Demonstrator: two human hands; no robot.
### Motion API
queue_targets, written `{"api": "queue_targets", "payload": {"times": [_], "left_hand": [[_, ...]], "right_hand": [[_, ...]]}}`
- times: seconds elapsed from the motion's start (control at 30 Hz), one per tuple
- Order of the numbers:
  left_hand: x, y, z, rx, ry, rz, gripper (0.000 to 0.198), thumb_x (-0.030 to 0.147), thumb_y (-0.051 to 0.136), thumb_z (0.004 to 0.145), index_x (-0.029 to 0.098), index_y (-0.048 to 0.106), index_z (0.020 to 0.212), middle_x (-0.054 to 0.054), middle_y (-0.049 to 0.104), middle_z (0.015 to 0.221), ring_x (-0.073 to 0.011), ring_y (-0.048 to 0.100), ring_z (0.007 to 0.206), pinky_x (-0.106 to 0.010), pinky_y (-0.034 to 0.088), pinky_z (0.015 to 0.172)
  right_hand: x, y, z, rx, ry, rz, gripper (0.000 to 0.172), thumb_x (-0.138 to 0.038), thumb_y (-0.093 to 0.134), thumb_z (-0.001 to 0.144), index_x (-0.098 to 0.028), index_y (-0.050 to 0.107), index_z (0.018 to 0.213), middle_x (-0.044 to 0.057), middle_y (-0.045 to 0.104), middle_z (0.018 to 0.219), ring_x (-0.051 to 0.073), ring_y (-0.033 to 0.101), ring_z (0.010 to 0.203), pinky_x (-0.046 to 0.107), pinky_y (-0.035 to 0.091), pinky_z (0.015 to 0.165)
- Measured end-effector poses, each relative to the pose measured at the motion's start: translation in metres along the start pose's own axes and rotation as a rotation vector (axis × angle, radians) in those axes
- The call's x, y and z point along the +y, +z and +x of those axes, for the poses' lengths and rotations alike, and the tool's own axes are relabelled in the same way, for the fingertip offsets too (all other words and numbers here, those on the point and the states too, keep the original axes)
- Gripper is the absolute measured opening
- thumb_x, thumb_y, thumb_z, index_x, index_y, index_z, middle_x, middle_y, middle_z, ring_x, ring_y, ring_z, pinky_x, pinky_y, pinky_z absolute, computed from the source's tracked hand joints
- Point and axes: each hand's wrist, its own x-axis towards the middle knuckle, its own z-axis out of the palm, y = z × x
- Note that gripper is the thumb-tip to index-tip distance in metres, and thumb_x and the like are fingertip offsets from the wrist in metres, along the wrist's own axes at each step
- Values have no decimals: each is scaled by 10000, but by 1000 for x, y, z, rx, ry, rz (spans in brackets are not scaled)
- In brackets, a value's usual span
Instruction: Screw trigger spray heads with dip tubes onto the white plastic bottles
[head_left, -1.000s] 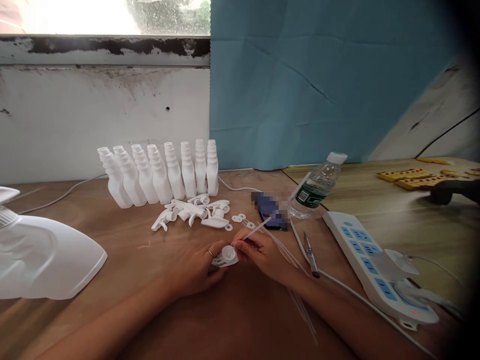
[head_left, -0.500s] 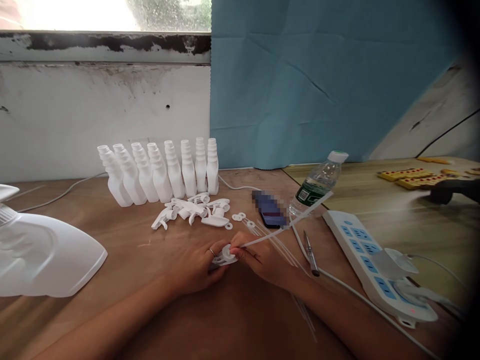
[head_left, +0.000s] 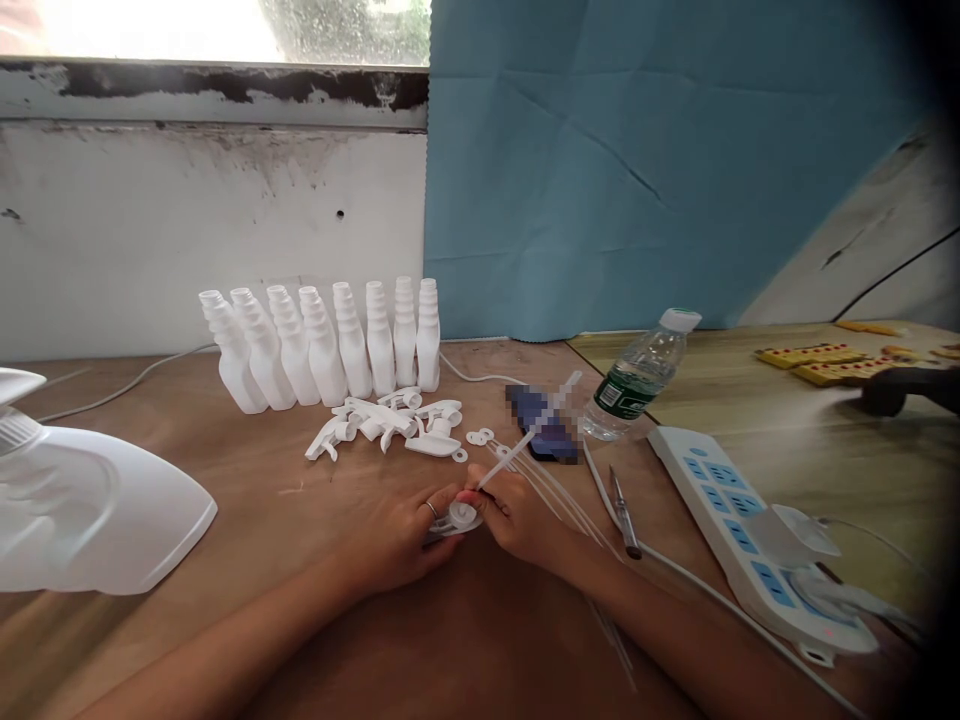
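Observation:
My left hand [head_left: 411, 535], with a ring on one finger, is closed round a white trigger spray head [head_left: 463, 514] whose round collar faces up toward me. Pinched in the fingers of my right hand [head_left: 511, 508] is a thin translucent plastic tube [head_left: 534, 428], slanting up and to the right. Its lower end is at the collar; whether it sits inside, my fingers hide. Ahead of my hands lies a pile of white trigger spray heads [head_left: 379, 420]. Beside it are several white ring washers [head_left: 480, 437] and more thin tubes [head_left: 559, 490], partly under my right forearm.
Several white bottles [head_left: 322, 350] stand in a row near the wall. A large white spray bottle [head_left: 105, 510] is at the left. To the right are a phone [head_left: 541, 425], a water bottle [head_left: 637, 378], a screwdriver [head_left: 624, 515] and a power strip [head_left: 709, 500] with cables.
The tube in my right hand has swung to a steeper angle, its far end moving left, away from the water bottle. My left hand keeps its grip on the spray head.

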Motion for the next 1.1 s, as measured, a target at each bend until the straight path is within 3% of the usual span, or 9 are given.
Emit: {"api": "queue_targets", "payload": {"times": [0.23, 0.43, 0.6, 0.73, 0.8, 0.87, 0.93, 1.03, 1.1], "left_hand": [[2, -2, 2, -19, -36, 11, 495, 262, 594, 865, 245, 456, 1340, -64, 667, 1111, -219, 658, 939, -321, 526, 801], [8, -6, 4, -46, -80, -60, 392, 215, 583, 857, 247, 523, 1243, -41, 665, 1096, -199, 645, 942, -299, 499, 809], [10, -9, 6, -63, -154, -90, 347, 254, 603, 843, 229, 567, 1188, -47, 685, 1064, -204, 650, 917, -295, 499, 792], [7, -10, 4, -56, -217, -162, 327, 345, 610, 847, 211, 594, 1145, -36, 698, 955, -185, 644, 814, -281, 495, 723], [5, -11, 2, -29, -242, -213, 343, 391, 642, 824, 197, 611, 1106, -29, 691, 895, -169, 632, 760, -264, 492, 683], [3, -12, 0, -8, -265, -274, 372, 422, 682, 792, 189, 625, 1077, -26, 686, 878, -159, 628, 731, -247, 489, 649], [2, -14, -1, 7, -263, -336, 382, 432, 707, 775, 184, 639, 1057, -29, 694, 892, -157, 633, 734, -244, 492, 651], [3, -17, -1, 17, -178, -423, 322, 433, 716, 783, 175, 667, 970, -34, 702, 867, -164, 639, 755, -256, 494, 693], [2, -21, -2, 47, -82, -463, 339, 462, 711, 789, 172, 669, 957, -42, 684, 856, -170, 630, 761, -271, 496, 711]], "right_hand": [[-6, -5, 4, -71, -86, -91, 322, -265, 379, 1008, -211, 413, 692, -9, 467, 637, 130, 432, 559, 259, 351, 532], [-2, 1, 3, -34, -203, -94, 318, -233, 388, 1004, -200, 455, 694, -17, 459, 621, 117, 411, 526, 250, 333, 513], [1, 6, 0, 0, -106, -60, 302, -280, 461, 991, -187, 525, 711, 0, 541, 645, 126, 492, 559, 247, 388, 548], [-1, -7, -5, 22, 0, -5, 152, -266, 466, 983, -185, 587, 1022, 28, 613, 790, 151, 581, 680, 258, 479, 635], [-1, -17, -7, 62, 1, -87, 265, -189, 432, 975, -187, 509, 1229, 63, 615, 936, 160, 595, 754, 280, 511, 687], [1, -24, -9, 81, -125, -255, 395, -92, 416, 941, -197, 450, 1320, 108, 582, 1100, 170, 602, 847, 307, 527, 742], [4, -25, -8, 36, -355, -447, 471, -35, 442, 905, -238, 467, 1330, 115, 544, 1206, 195, 592, 987, 343, 531, 816], [5, -17, -7, -27, -665, -631, 364, -80, 539, 904, -245, 572, 1228, 80, 588, 1187, 205, 579, 1041, 359, 526, 863], [3, -13, -6, -31, -753, -650, 255, -128, 581, 910, -187, 609, 1157, 81, 632, 1153, 188, 599, 952, 349, 534, 834]]}}
